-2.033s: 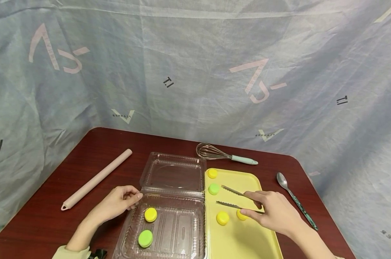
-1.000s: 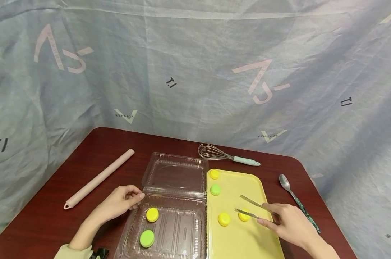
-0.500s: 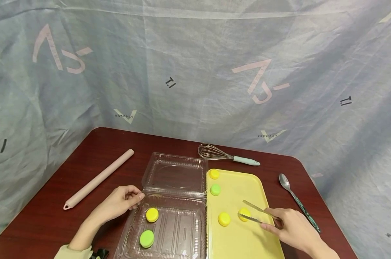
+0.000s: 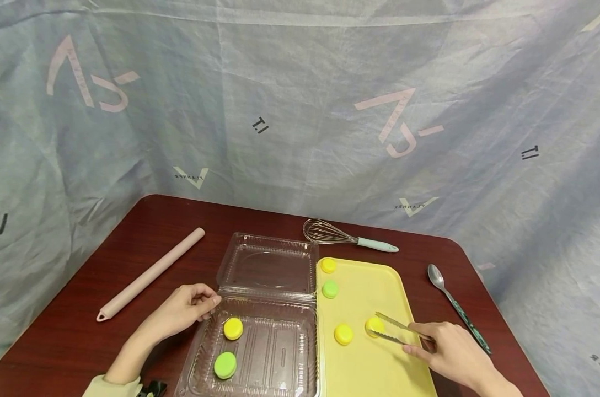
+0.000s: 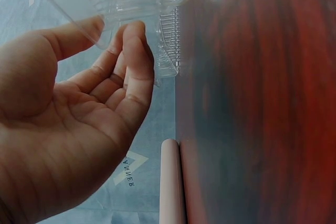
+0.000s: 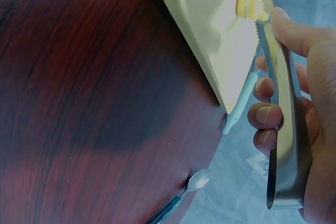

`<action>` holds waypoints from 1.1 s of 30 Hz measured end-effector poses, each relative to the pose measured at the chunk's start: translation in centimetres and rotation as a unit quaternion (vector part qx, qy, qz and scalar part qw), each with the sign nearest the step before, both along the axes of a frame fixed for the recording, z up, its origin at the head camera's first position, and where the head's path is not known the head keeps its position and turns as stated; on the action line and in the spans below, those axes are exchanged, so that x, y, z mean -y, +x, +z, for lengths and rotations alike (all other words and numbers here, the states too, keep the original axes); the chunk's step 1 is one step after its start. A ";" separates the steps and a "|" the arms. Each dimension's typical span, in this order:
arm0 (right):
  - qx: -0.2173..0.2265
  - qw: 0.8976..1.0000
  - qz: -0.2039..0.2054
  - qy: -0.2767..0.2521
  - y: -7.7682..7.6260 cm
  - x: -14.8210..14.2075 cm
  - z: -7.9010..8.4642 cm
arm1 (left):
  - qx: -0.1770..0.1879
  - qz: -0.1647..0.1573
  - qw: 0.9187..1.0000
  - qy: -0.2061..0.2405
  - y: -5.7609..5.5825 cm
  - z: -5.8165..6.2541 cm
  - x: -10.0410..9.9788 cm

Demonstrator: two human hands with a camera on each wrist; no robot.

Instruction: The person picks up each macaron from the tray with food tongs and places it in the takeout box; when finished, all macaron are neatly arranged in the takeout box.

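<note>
My left hand [image 4: 193,305] pinches the left rim of an open clear plastic clamshell container [image 4: 310,342] near its hinge; the rim corner lies between thumb and fingers in the left wrist view. A yellow macaron [image 4: 232,328] and a green macaron [image 4: 225,365] lie in its base. My right hand [image 4: 451,350] holds metal tongs [image 6: 289,145] with serrated tips. The spread tips stand on either side of a yellow macaron [image 4: 374,326] on the yellow tray [image 4: 379,369]. Another yellow macaron [image 4: 343,334] lies just left of it.
A green macaron [image 4: 330,289] and a yellow one [image 4: 328,265] lie at the tray's far left. Behind the tray is a whisk [image 4: 376,245]. A spoon [image 4: 459,309] lies to the right, a pink rolling pin [image 4: 151,275] to the left. A cloth backdrop [image 4: 300,138] hangs behind the table.
My right hand has drawn the tongs back from beside the green macaron, rightward and toward me, to the right yellow macaron. The tips have come closer together. My left hand stays at the container's rim.
</note>
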State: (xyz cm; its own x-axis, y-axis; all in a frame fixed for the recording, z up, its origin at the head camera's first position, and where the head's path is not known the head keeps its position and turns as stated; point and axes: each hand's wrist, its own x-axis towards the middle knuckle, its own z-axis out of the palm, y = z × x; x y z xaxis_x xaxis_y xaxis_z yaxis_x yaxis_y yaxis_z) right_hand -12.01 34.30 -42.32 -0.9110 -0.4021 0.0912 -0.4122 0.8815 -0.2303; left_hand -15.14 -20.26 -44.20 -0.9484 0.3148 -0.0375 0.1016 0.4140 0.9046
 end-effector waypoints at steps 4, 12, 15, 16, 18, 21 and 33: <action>0.000 1.000 0.001 0.000 0.1 -0.1 -0.1 | 0.003 -0.001 1.000 0.004 0.1 0.0 0.0; -0.013 1.000 0.011 -0.003 0.2 -0.2 -0.2 | 0.004 -0.003 1.000 0.008 0.3 0.2 -0.1; -0.016 1.000 0.012 -0.003 0.2 -0.2 -0.2 | 0.006 -0.002 1.000 0.009 0.3 0.2 -0.1; -0.016 1.000 0.012 -0.004 0.2 -0.2 -0.2 | 0.008 0.000 1.000 0.008 0.3 0.2 -0.1; -0.017 1.000 0.013 -0.005 0.2 -0.2 -0.2 | 0.006 -0.002 1.000 0.008 0.2 0.2 -0.1; -0.019 1.000 0.016 -0.006 0.2 -0.2 -0.3 | 0.009 0.001 1.000 0.008 0.2 0.2 -0.1; -0.031 0.999 0.027 -0.016 0.3 -0.3 -0.6 | 0.009 0.003 1.000 0.004 0.3 0.3 -0.1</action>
